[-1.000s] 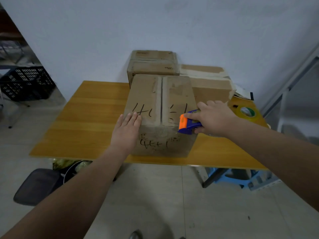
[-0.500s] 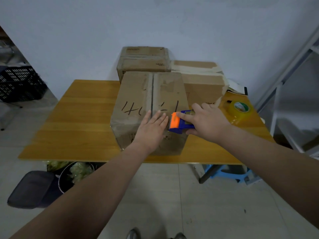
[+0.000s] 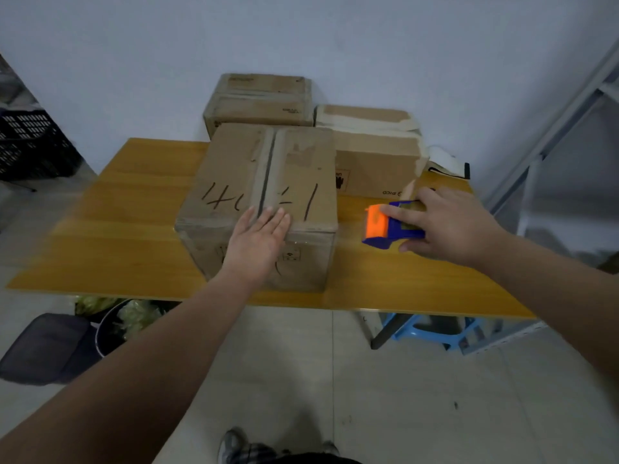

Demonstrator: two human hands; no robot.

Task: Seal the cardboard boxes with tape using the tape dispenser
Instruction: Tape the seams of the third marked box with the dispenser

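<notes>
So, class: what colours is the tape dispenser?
Orange front, blue body: tape dispenser, seen in the head view.

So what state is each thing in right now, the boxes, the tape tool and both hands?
Front box, flaps closed, standing on the table.
Tape dispenser, held clear of the box, to its right.
Left hand, flat, fingers straight, resting on the front box's top.
Right hand, gripping the tape dispenser.
Rear left box, closed.
Rear right box, closed, pale tape across its top.
</notes>
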